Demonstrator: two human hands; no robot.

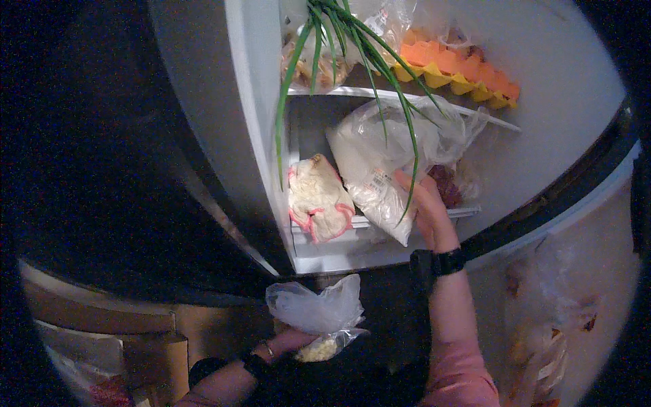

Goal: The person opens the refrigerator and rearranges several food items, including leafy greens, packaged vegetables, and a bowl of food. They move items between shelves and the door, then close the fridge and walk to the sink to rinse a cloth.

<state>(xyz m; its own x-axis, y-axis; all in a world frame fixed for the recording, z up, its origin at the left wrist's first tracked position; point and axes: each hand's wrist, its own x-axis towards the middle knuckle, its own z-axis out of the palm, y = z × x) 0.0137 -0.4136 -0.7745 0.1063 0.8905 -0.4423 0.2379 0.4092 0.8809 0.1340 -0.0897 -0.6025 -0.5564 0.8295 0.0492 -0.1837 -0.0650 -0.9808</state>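
An opened refrigerator lies before me. My right hand (424, 203), with a black wristband, reaches to its lower shelf and rests against the side of a clear plastic bag of white contents (363, 157). Fingertips touch the bag near its printed label; whether they grip it is unclear. That bag leans over the shelf's front edge. Beside it, on the left, lies a cream cloth bundle with pink edging (320, 198). Lower down, outside the refrigerator, my left hand (292, 340) holds a thin plastic bag (320, 308) with pale yellow pieces at its bottom.
Long green onion leaves (366, 43) droop from above across the shelves and the white bag. An orange and yellow egg carton (457, 68) sits on the upper shelf (356, 92), near bagged food (318, 68). Wrapped items fill the door side (549, 351). A cardboard box (157, 356) stands lower left.
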